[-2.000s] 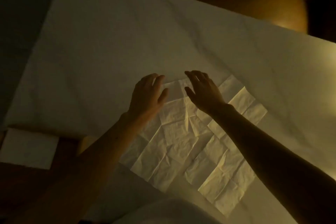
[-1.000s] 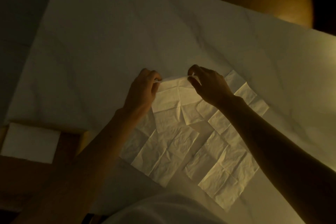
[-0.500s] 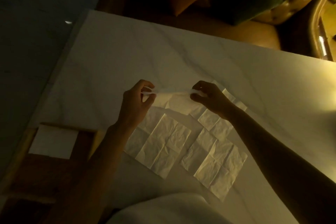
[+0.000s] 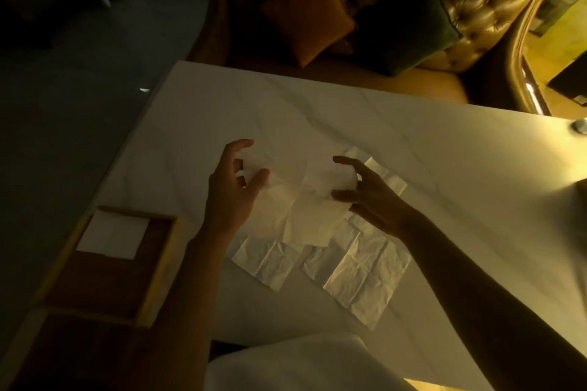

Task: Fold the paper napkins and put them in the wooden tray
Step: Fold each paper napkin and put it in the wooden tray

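Seeing my left hand (image 4: 236, 190) and right hand (image 4: 370, 192) spread loose, I fear the napkin (image 4: 305, 200) between them drops crooked.

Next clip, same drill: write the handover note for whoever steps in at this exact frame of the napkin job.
Left hand and right hand: fingers spread at either end of a raised napkin over the table. Blur hides whether either hand grips it.
Tray to the left, with one folded napkin in its far part.
Two flat napkins lie unfolded below the hands: left one, right one.
Done: one napkin folded and in the tray.
Left: fold the raised napkin and the two flat ones, then put all in the tray.
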